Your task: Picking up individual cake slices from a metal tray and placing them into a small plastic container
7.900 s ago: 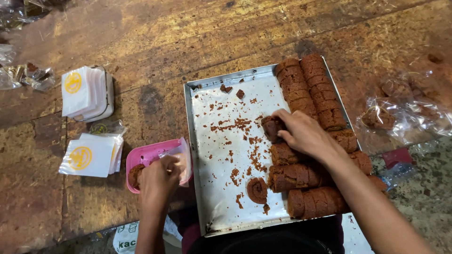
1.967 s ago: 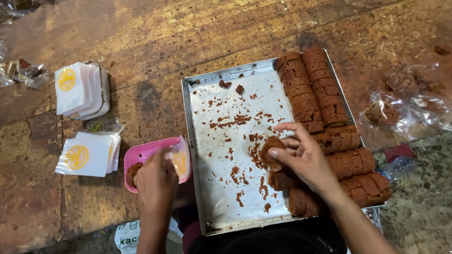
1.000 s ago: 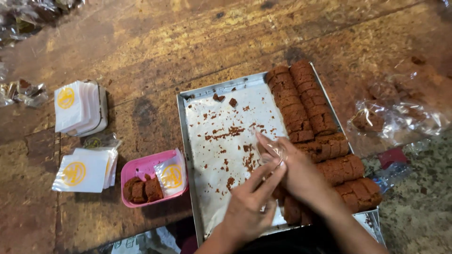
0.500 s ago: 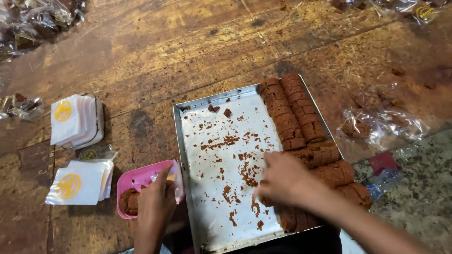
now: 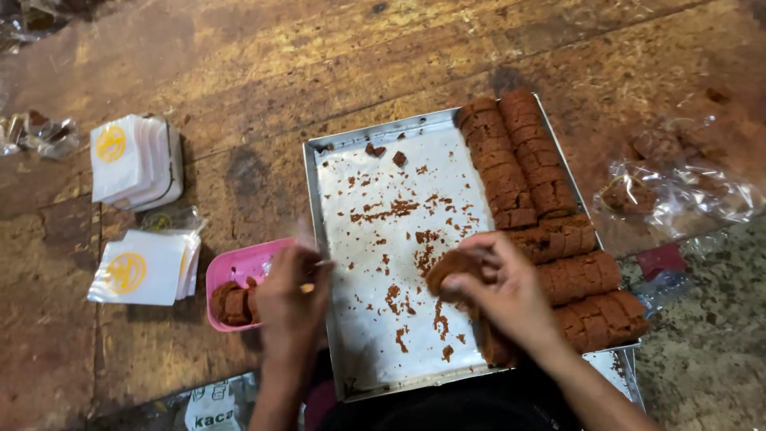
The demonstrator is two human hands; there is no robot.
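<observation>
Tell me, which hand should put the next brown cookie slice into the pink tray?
Probably the right hand. It already pinches a round brown cookie slice over the metal baking tray, beside the rolls of slices. The left hand rests at the pink plastic tray, likely steadying it.

white sachet stacks [image 5: 137,160] — crumpled clear bags [image 5: 678,187] — wooden table [image 5: 319,56]

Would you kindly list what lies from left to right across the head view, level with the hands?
White paper packets with yellow circles → pink plastic tray → left hand → crumb-strewn metal baking tray → right hand → brown cookie rows
</observation>
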